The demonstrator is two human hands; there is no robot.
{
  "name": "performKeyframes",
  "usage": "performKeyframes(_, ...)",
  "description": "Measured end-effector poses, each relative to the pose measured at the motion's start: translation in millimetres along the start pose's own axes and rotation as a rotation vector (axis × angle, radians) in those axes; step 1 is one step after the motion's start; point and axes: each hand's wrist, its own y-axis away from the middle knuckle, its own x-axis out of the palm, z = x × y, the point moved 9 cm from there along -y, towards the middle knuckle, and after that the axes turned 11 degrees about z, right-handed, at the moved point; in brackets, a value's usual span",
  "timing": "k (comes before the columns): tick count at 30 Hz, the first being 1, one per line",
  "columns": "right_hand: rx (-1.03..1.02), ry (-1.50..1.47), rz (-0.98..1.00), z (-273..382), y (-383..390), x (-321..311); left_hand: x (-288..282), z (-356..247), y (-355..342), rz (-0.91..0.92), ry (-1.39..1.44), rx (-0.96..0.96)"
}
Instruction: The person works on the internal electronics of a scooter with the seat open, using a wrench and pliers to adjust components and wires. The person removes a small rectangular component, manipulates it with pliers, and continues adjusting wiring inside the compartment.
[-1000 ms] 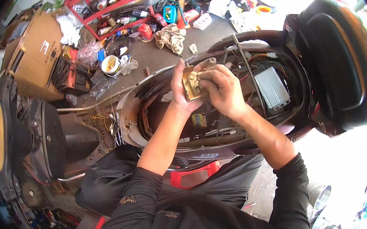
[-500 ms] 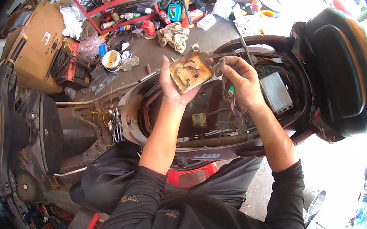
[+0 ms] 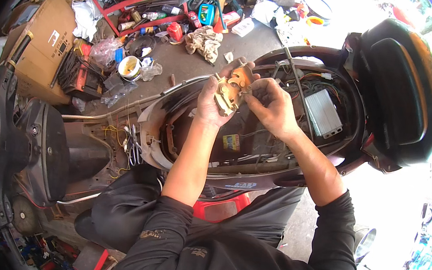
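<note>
A brassy metal latch plate (image 3: 228, 90) with levers and rounded posts lies in my left hand (image 3: 211, 101), whose fingers wrap behind it and show past its far edge. It is held tilted above the open body of a scooter (image 3: 171, 154). My right hand (image 3: 272, 107) comes in from the right with thumb and fingertips pinched at the latch's right side. Whatever sits between those fingertips is too small and covered to name.
Inside the scooter's open compartment are a finned silver box (image 3: 323, 112) and bundled wires. A black padded top box (image 3: 397, 86) stands at the right rear. Beyond lie a crumpled rag (image 3: 203, 44), a white tub (image 3: 130, 68), a cardboard box (image 3: 45, 46) and a red rack (image 3: 127, 5) of bottles.
The latch has turned from lying face-up in my left palm to a tilted pose, slightly farther right. My right fingertips have moved left and nearer to me, from beside the plate onto its mechanism.
</note>
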Motion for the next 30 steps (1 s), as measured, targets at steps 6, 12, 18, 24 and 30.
performKeyframes(6,0.031,0.035,-0.076,-12.2,-1.0,-5.8,0.4,1.5,-0.1,-0.014,-0.002,-0.011)
performKeyframes(12,-0.164,0.192,-0.120,9.7,1.4,-8.5,2.1,2.5,0.1,0.001,0.035,-0.017)
performKeyframes(18,-0.265,0.255,-0.128,22.1,2.2,-7.1,-1.6,1.2,0.2,-0.022,0.038,-0.019)
performKeyframes(24,-0.136,0.273,-0.062,12.9,1.5,-3.4,-4.8,5.3,2.7,-0.047,0.051,-0.040)
performKeyframes(30,-0.015,0.146,-0.068,1.8,-0.8,-9.8,-2.4,4.8,1.7,-0.047,0.050,-0.040)
